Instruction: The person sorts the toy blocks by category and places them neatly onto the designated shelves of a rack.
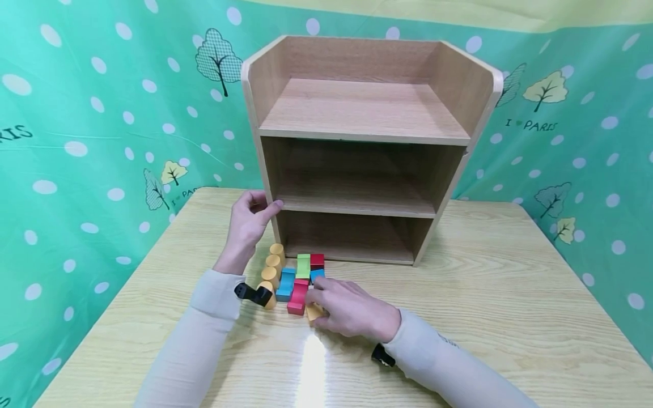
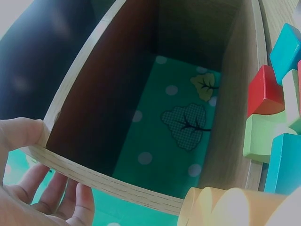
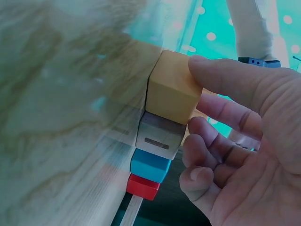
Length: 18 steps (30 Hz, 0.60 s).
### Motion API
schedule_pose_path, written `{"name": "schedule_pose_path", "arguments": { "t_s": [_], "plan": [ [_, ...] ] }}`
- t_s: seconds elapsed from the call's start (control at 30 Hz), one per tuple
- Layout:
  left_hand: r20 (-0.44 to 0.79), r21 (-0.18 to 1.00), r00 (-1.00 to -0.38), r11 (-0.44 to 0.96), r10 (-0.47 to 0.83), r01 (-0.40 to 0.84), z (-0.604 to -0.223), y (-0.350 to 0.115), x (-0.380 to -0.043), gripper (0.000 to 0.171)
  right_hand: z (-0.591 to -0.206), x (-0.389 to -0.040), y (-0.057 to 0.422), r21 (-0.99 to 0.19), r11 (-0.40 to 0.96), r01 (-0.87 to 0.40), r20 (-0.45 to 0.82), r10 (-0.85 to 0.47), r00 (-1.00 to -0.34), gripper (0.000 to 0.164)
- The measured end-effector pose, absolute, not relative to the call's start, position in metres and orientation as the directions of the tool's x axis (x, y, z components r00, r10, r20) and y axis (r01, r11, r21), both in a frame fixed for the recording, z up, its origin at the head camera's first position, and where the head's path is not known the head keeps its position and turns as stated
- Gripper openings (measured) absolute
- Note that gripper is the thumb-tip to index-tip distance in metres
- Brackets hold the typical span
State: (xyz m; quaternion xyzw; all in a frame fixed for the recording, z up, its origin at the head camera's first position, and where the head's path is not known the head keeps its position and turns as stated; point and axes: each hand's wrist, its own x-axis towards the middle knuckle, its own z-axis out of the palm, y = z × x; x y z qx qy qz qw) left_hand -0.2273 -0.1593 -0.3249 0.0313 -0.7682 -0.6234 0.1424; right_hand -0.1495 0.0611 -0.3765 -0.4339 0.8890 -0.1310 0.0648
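My left hand (image 1: 248,224) holds the left side panel of the wooden shelf unit (image 1: 364,113). Its thumb lies on the panel's front edge, and the other fingers are on the outer side. In front of the shelf, my right hand (image 1: 352,309) pinches a yellow block (image 3: 174,87) at the near end of a row of blocks, thumb on one face and index finger opposite. Beyond that block, the right wrist view has a pale block with a slot (image 3: 160,134), a blue block (image 3: 150,165) and a red block (image 3: 143,187).
Several yellow cylinders (image 1: 274,262) run in a line from the shelf's left front corner. Beside them are a long blue block (image 1: 286,283), a pinkish-red block (image 1: 298,297) and a green block (image 1: 303,265). A patterned green cloth (image 1: 127,113) hangs behind the wooden table (image 1: 510,317).
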Motion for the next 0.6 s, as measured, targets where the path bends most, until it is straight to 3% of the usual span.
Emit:
{"name": "schedule_pose_path", "arguments": {
  "t_s": [0.6],
  "plan": [
    [0.167, 0.966, -0.962, 0.231, -0.217, 0.116, -0.325, -0.1597, -0.2287, 0.043, -0.3735, -0.1489, 0.0636, -0.257, 0.599, -0.759, -0.015, -0.787, -0.616, 0.035]
  ]
}}
